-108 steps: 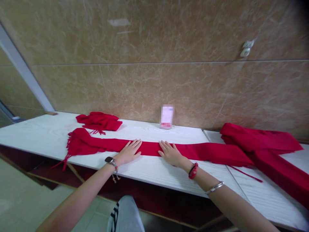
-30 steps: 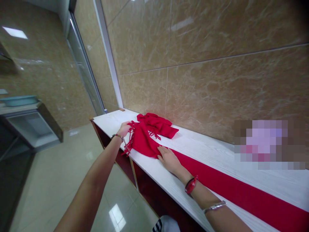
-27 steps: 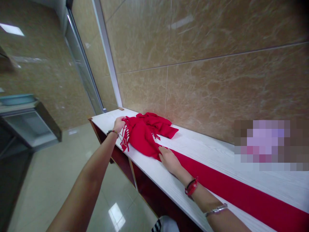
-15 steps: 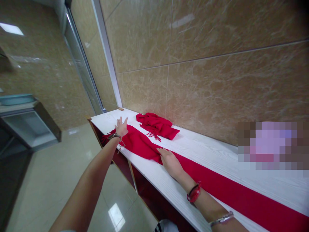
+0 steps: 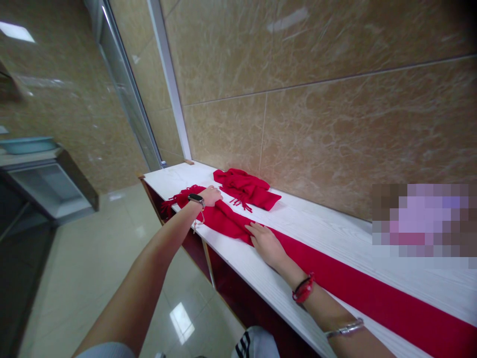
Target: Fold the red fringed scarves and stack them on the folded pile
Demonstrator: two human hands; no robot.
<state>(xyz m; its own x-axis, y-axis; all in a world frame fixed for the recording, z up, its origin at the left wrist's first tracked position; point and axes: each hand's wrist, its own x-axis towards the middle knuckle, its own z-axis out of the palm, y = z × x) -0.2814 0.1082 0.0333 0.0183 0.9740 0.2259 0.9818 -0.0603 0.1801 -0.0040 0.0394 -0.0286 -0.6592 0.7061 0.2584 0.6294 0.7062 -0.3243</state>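
Red scarf [image 5: 335, 273] lengthwise on white counter [image 5: 316, 226], flat band running to lower right, far-left part rumpled, fringe [image 5: 171, 201] at front edge. Hands well apart, both on this scarf. Left hand [image 5: 211, 195] on rumpled part, back of hand up, fingers bent over far side; can't tell if cloth is pinched. Left arm reaches forward from bottom of view, nearly straight, black watch [image 5: 196, 198] and beaded bracelet [image 5: 202, 215] at wrist. Right hand [image 5: 266, 243] palm down near where flat band begins, fingers extended and loosely together, not gripping. Right forearm slants in from lower right, partly over the band, with red bracelet [image 5: 304, 288] at wrist and silver bangle [image 5: 346, 328] farther up. Second red scarf [image 5: 246, 186] bunched behind, near wall, own fringe toward the first. Pixelated pale item [image 5: 428, 219] at right, unreadable. Brown tiled wall [image 5: 335, 124] behind; light-blue basin [image 5: 28, 144] far left
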